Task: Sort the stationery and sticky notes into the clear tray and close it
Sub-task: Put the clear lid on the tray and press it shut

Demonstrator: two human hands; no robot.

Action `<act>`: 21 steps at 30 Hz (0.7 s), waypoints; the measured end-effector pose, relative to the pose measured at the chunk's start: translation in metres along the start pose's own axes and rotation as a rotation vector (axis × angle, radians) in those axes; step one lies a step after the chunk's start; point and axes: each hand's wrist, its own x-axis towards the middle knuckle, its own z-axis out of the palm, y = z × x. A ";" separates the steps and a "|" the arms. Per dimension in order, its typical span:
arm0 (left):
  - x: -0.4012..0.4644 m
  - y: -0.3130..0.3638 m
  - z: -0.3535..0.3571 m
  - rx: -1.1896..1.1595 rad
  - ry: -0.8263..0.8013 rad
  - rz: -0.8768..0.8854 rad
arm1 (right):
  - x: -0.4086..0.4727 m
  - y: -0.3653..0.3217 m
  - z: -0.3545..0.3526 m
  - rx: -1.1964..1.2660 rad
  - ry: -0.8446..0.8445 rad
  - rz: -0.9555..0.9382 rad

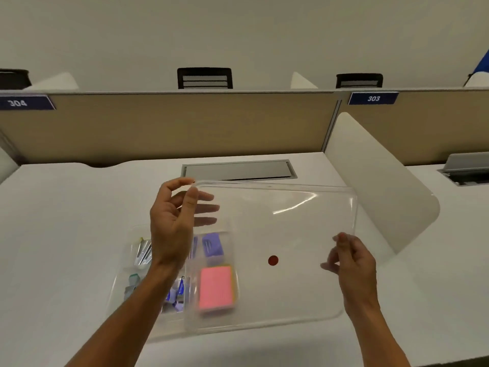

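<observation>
A clear plastic lid (pixel 272 226) with a small red dot hangs above the desk, offset to the right of the clear tray (pixel 119 276). My left hand (pixel 174 221) grips the lid's far left corner. My right hand (pixel 352 260) pinches its right edge. The lid's left part overlaps the tray's right side. In the tray lie a pink sticky note pad (pixel 215 287), a purple box of clips (pixel 213 246), silver binder clips (pixel 143 254), greenish pieces (pixel 132 283) and blue-and-white small items (pixel 176 295). My left forearm hides the tray's middle.
The white desk (pixel 66 234) has a grey cable hatch (pixel 238 169) at the back. A beige partition (pixel 185 125) stands behind it, and a white curved divider (pixel 381 181) rises on the right. Black chair backs show beyond the partition.
</observation>
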 end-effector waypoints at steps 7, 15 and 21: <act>-0.010 -0.037 -0.073 0.145 -0.098 -0.203 | -0.001 -0.014 0.050 0.087 -0.043 0.010; -0.029 -0.076 -0.131 0.133 0.127 -0.373 | -0.006 0.012 0.093 -0.121 -0.424 0.116; -0.034 -0.104 -0.161 0.563 0.170 -0.314 | -0.040 0.069 0.137 -0.421 -0.415 0.141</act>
